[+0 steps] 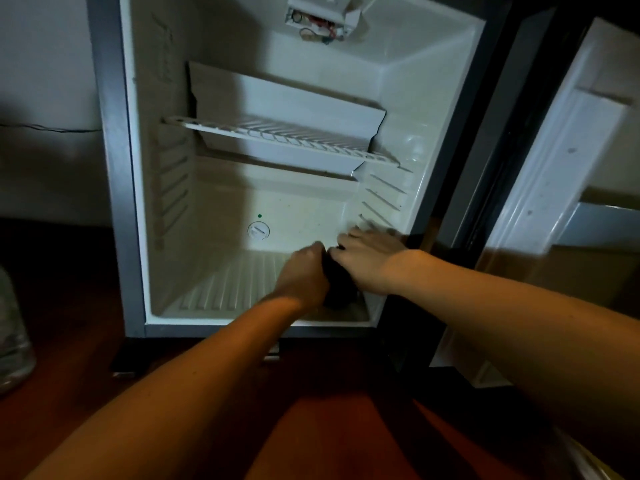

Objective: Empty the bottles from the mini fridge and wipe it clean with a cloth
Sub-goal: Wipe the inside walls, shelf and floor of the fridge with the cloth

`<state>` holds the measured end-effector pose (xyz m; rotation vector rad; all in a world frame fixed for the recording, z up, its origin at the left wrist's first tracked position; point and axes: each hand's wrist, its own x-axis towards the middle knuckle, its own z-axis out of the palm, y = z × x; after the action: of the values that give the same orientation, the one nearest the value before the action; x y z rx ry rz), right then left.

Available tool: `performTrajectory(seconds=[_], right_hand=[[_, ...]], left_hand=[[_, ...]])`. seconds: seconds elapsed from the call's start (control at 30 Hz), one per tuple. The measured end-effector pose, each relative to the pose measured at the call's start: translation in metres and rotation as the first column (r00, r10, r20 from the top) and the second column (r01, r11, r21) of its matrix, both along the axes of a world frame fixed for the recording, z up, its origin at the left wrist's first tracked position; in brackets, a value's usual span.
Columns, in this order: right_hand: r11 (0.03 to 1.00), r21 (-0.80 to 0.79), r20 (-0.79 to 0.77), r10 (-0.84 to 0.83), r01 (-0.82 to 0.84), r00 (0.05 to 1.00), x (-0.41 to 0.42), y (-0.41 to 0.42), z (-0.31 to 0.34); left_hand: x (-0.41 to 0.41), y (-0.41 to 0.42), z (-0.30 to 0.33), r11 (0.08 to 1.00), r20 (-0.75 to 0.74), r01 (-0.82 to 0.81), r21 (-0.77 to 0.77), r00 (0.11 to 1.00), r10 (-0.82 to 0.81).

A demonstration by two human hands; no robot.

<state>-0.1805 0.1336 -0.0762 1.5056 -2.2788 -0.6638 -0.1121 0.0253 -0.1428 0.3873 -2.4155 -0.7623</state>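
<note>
Down at the fridge floor (225, 289), near the right front corner: both hands together on a dark cloth (337, 285). Left hand (306, 275) curled round the cloth's near side, knuckles up, forearm reaching in from below. Right hand (363, 259) laid over the cloth's far side, fingers spread toward the right wall and blurred at the tips; hard to tell whether those fingers pinch the cloth or only press on it. Cloth mostly hidden between the two hands, only a dark bunched strip visible, touching the ribbed floor.

Just behind the hands, on the low step at the back: a round white plug (258, 231) with a small green dot (259, 215) above it. Higher up, a white wire shelf (277, 136) sloping down to the right, with a bent white panel (287, 98) leaning behind it. At the top of the cavity, an open lamp housing (318, 19) with loose wires showing. Ribbed rails on both side walls.

To the right, the fridge door (561, 161) swung open, white inner racks in view. At the far left edge, on the dark reddish floor (329, 438), a clear plastic bottle (14, 341), well apart from the fridge. Thin cable (48, 128) running along the wall on the left.
</note>
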Motion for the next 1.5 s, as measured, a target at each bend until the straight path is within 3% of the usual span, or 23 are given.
performTrajectory(seconds=[0.07, 0.17, 0.23, 0.33, 0.57, 0.7, 0.8, 0.87, 0.97, 1.07, 1.17, 1.37, 1.43, 1.5], right_hand=[[0.998, -0.047, 0.054, -0.049, 0.052, 0.997, -0.006, -0.009, -0.017], [0.971, -0.016, 0.262, -0.227, 0.239, 0.938, -0.007, -0.016, -0.062], [0.955, -0.093, 0.349, -0.234, 0.282, 0.907, -0.005, -0.013, -0.081], [0.955, -0.154, 0.329, -0.192, 0.253, 0.925, 0.000, -0.006, -0.086], [0.941, -0.108, 0.392, -0.257, 0.322, 0.883, 0.022, 0.011, -0.082], [0.908, -0.116, 0.557, -0.276, 0.403, 0.783, 0.026, 0.003, -0.067], [0.785, -0.225, 0.813, -0.175, 0.577, 0.555, 0.014, -0.011, -0.057], [0.634, -0.308, 0.925, 0.024, 0.710, 0.379, 0.008, -0.017, -0.052], [0.382, -0.440, 0.874, 0.389, 0.813, 0.291, 0.004, -0.023, -0.055], [0.217, -0.535, 0.749, 0.569, 0.817, 0.340, -0.001, -0.036, -0.066], [0.093, -0.633, 0.687, 0.525, 0.769, 0.502, -0.013, -0.061, -0.075], [0.059, -0.875, 0.453, 0.453, 0.481, 0.768, -0.029, -0.102, -0.078], [0.137, -0.949, 0.315, 0.336, 0.285, 0.888, -0.046, -0.107, -0.080], [0.422, -0.897, 0.192, 0.100, 0.133, 0.976, -0.071, -0.107, -0.085]], left_hand=[[-0.004, -0.011, -0.007, 0.999, -0.005, -0.037, -0.034, 0.999, 0.037], [-0.004, -0.019, -0.029, 0.988, 0.211, 0.064, -0.140, 0.977, -0.034], [-0.002, -0.021, -0.037, 0.981, 0.242, 0.115, -0.159, 0.967, -0.075], [0.001, -0.024, -0.031, 0.975, 0.273, 0.152, -0.163, 0.957, -0.103], [0.015, -0.011, -0.033, 0.972, 0.326, 0.171, -0.159, 0.939, -0.111], [0.021, -0.009, -0.026, 0.981, 0.328, 0.102, -0.163, 0.944, -0.044], [0.023, -0.012, -0.021, 0.994, 0.151, 0.027, -0.104, 0.989, -0.012], [0.018, -0.016, -0.023, 0.996, 0.021, 0.090, -0.019, 0.996, -0.089], [0.004, -0.022, -0.027, 0.974, -0.083, 0.218, 0.055, 0.973, -0.214], [-0.015, -0.027, -0.023, 0.968, -0.174, 0.240, 0.069, 0.959, -0.226], [-0.038, -0.042, -0.017, 0.969, -0.235, 0.245, -0.041, 0.940, -0.248], [-0.067, -0.088, -0.007, 0.855, -0.198, 0.206, -0.477, 0.922, -0.332], [-0.072, -0.097, -0.002, 0.805, -0.192, 0.103, -0.584, 0.946, -0.261], [-0.076, -0.104, -0.001, 0.760, -0.180, 0.025, -0.650, 0.966, -0.186]])
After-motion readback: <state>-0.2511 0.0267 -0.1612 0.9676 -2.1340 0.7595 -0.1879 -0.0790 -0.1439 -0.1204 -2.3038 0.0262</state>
